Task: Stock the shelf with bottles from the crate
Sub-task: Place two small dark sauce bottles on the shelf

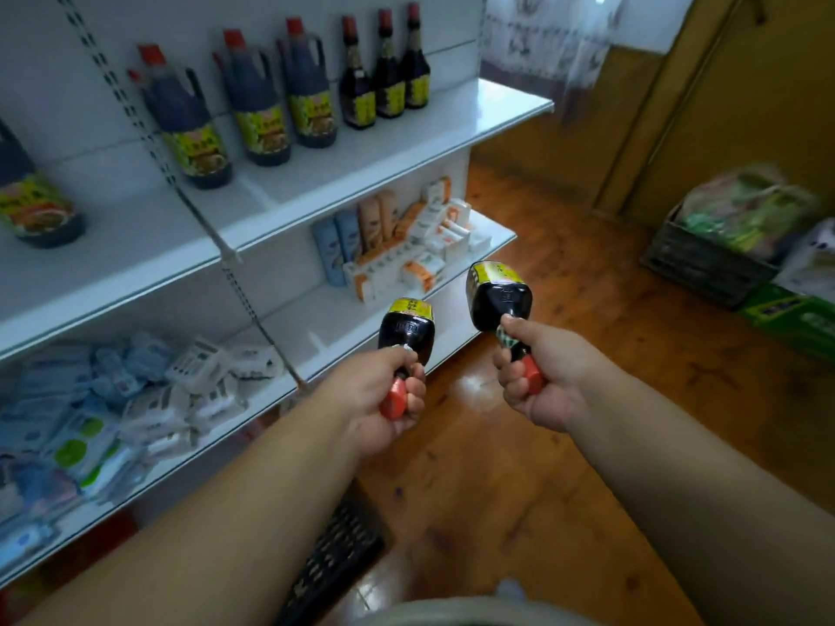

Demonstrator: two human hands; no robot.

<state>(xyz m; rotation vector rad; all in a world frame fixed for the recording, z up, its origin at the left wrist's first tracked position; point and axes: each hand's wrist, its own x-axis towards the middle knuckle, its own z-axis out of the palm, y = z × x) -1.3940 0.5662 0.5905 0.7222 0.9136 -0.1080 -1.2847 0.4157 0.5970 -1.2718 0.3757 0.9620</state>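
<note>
Now | left hand grips bottle | right hand grips second bottle | beside shelf edge

Warm, glossy wooden plank floor, catching a patch of light just beside the white shelving. Yellow-brown wall panelling along the far right. High up, a pale patterned curtain, daylight showing through. In the right corner, a dark woven basket heaped with blurred packets, a green carton just beside it.
</note>
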